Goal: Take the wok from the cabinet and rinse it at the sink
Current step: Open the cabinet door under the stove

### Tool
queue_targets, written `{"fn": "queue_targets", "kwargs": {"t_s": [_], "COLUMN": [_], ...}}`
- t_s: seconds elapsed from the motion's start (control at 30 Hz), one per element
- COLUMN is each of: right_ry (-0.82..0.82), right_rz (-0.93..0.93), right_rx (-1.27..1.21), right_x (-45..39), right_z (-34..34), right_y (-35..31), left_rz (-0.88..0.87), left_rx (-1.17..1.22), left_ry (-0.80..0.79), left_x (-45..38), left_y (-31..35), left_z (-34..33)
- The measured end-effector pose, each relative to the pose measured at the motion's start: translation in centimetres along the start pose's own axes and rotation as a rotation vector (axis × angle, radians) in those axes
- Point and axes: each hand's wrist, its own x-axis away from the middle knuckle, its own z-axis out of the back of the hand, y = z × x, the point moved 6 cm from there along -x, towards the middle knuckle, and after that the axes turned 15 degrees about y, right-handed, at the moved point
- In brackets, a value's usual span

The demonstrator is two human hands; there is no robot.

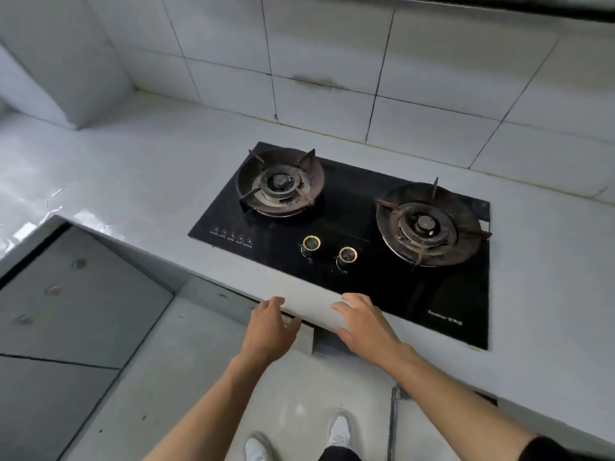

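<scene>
Countertop with hob; both hands relaxed at its edge.

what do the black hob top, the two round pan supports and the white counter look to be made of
Black hob top: likely tempered glass, glossy, with faint reflections. Round pan supports: probably cast iron or enamelled steel, matte dark with rusty brown patches. White counter: smooth stone or composite, polished, showing bright glare; cannot tell which.
</scene>
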Motion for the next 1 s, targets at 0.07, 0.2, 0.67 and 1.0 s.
{"fn": "queue_targets", "kwargs": {"t_s": [0.07,0.2,0.67,1.0], "right_ry": [-0.024,-0.051,0.094,0.096], "right_rz": [0.019,0.024,0.015,-0.031], "right_rx": [-0.006,0.010,0.082,0.076], "right_x": [0.0,0.4,1.0,1.0], "right_z": [-0.5,-1.7,-2.8,-3.2], "right_y": [0.0,0.7,1.3,0.9], "left_rz": [0.052,0.181,1.043,1.109], "left_rx": [0.030,0.189,1.453,1.602], "left_ry": [0.003,-0.014,-0.120,-0.113], "left_x": [0.4,1.0,0.2,0.0], "left_y": [-0.5,-1.7,-4.1,-4.4], "left_z": [-0.4,-1.4,-8.2,-10.2]}}
